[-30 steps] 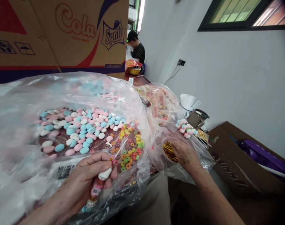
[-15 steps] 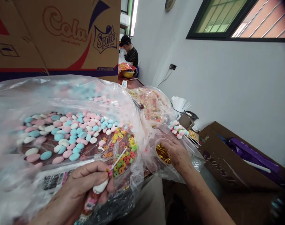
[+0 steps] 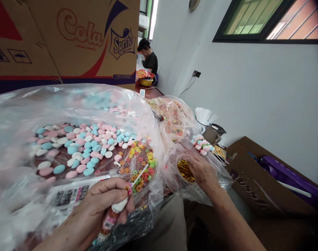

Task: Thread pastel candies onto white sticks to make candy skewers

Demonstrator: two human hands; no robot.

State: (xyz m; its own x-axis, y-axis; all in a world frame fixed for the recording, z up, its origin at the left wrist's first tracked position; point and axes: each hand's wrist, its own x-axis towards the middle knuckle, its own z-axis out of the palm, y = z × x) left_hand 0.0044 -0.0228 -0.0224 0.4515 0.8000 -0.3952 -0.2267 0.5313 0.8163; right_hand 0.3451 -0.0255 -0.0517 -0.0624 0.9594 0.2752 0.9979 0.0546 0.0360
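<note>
Candy skewer on a thin white plastic stick [image 3: 138,174] sits in the left hand [image 3: 101,202], low centre of view, over the front edge of a big clear plastic bag [image 3: 15,139]. Thumb & fingers are pinched closed round the skewer's lower end, where a white marshmallow-type sweet [image 3: 119,206] and a pink piece are threaded; a wrapped part w/ a printed label [image 3: 108,221] hangs below the fist. Stick's free end points up-right, across a heap of small multicolour ring sweets [image 3: 139,164] inside the bag.

Rest of that bag holds flat oval pastel sweets, pink/blue/white [image 3: 80,150], spread left of the rings.

Right hand [image 3: 203,172] is well apart to the right, fingers dipped into a small clear plastic bag holding shiny gold twist ties [image 3: 185,168]; fingertips touch the ties, but can't tell if they're pinching one or lying loose.

Just beyond that hand: finished pastel candy skewers [image 3: 202,143] lying w/ white sticks fanned to the right. Behind them, a second clear bag of ring sweets [image 3: 172,118], a cup of white sticks [image 3: 204,116], a brown lidded tumbler [image 3: 213,134].

Cardboard box w/ cola & Sprite print [image 3: 70,38] stands behind the big bag. Open brown cardboard box w/ purple items [image 3: 253,181] at right. Another person [image 3: 148,57] sits far back at the table.
</note>
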